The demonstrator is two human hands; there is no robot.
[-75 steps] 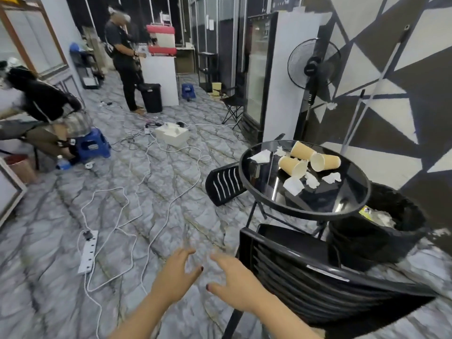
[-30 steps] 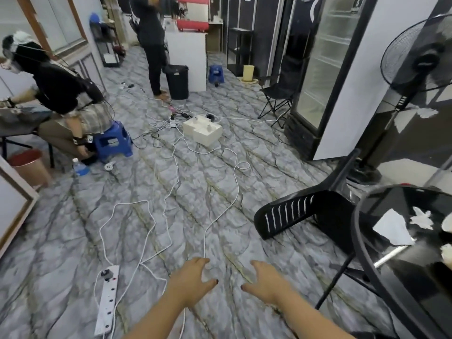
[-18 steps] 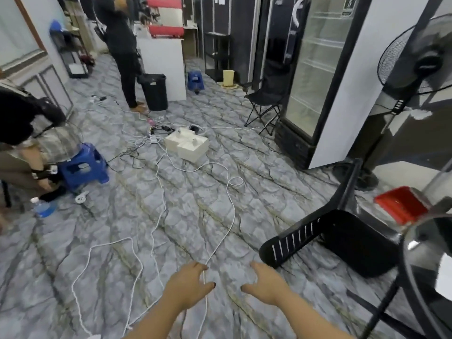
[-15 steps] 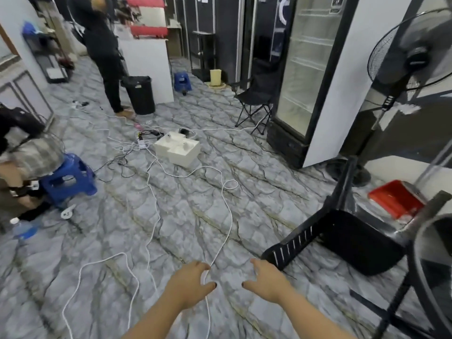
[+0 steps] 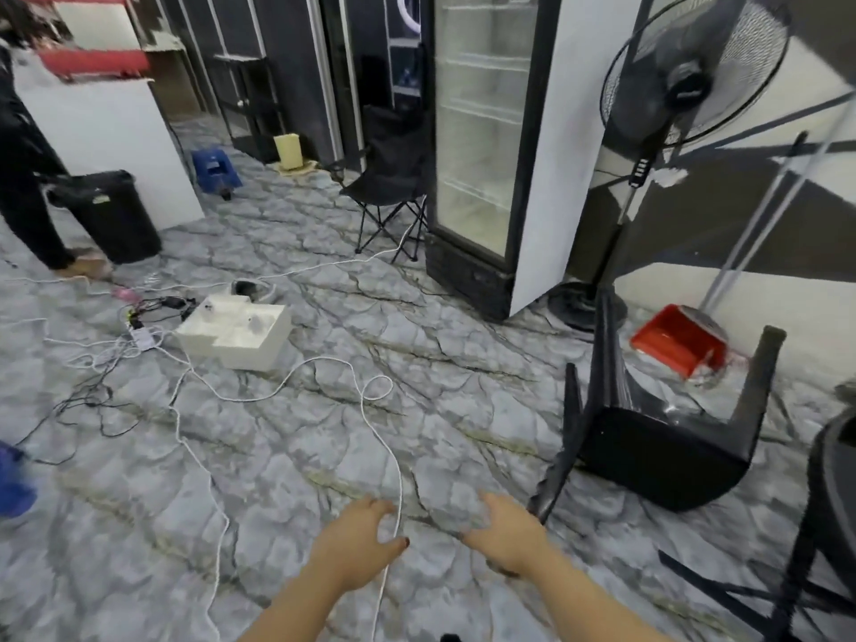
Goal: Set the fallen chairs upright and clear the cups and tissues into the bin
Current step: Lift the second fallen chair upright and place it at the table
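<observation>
A black plastic chair (image 5: 648,437) lies tipped over on the marble-pattern floor at the right, its legs pointing up and away. My left hand (image 5: 359,551) and my right hand (image 5: 507,530) are held out low in front of me, fingers loosely spread, holding nothing. My right hand is just left of the chair's nearest edge, apart from it. The round black table (image 5: 829,484) shows only as a rim and legs at the far right edge. No cups, tissues or the table-side bin are in view.
White cables (image 5: 384,437) snake across the floor between my hands and a white box (image 5: 236,335). A standing fan (image 5: 685,76), a glass-door fridge (image 5: 481,145), a red dustpan (image 5: 676,340), a folding chair (image 5: 389,187), a black bin (image 5: 109,215) and a standing person (image 5: 23,187) are around.
My view has swung left and moved past the table, so the fallen chair is now closer and near my right hand. Both hands stay out in front, empty.
</observation>
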